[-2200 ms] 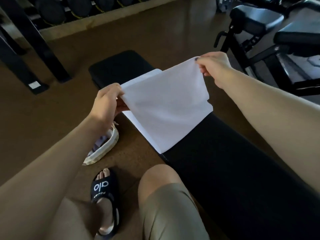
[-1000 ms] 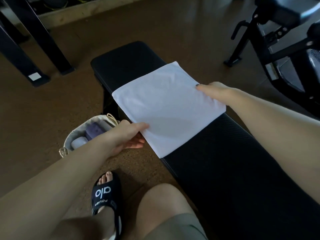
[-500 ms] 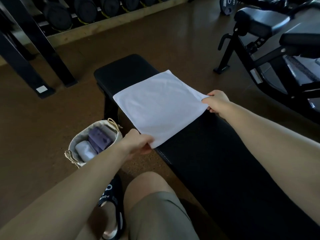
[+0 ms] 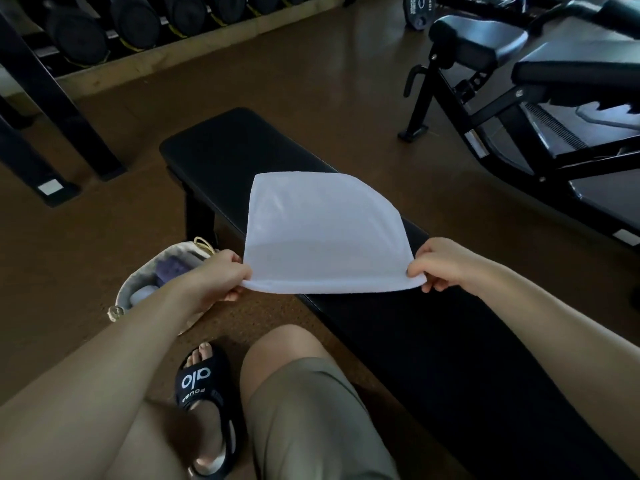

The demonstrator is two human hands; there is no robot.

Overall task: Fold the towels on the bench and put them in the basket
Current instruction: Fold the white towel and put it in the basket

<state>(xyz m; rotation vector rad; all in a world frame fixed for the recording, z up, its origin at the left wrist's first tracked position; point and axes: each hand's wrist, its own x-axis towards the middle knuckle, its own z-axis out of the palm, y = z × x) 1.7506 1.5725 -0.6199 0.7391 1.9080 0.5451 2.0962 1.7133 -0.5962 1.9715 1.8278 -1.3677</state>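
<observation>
A white towel (image 4: 322, 233) is lifted by its near edge above the black padded bench (image 4: 433, 358), and its far part curves back down toward the pad. My left hand (image 4: 221, 275) pinches the near left corner. My right hand (image 4: 440, 263) pinches the near right corner. A cream fabric basket (image 4: 138, 289) stands on the floor left of the bench, partly hidden behind my left forearm. Inside it lie a rolled purple towel (image 4: 171, 268) and a pale one (image 4: 142, 293).
A black weight machine (image 4: 519, 98) stands at the right. At the far left is a dumbbell rack (image 4: 104, 32) with black legs. My knee (image 4: 287, 348) and sandalled foot (image 4: 201, 379) are close to the bench's near left side. Brown floor surrounds everything.
The towel lay flat on the bench with my hands at its near corners. Both hands have since lifted the near edge and drawn it toward me, so the towel arches up.
</observation>
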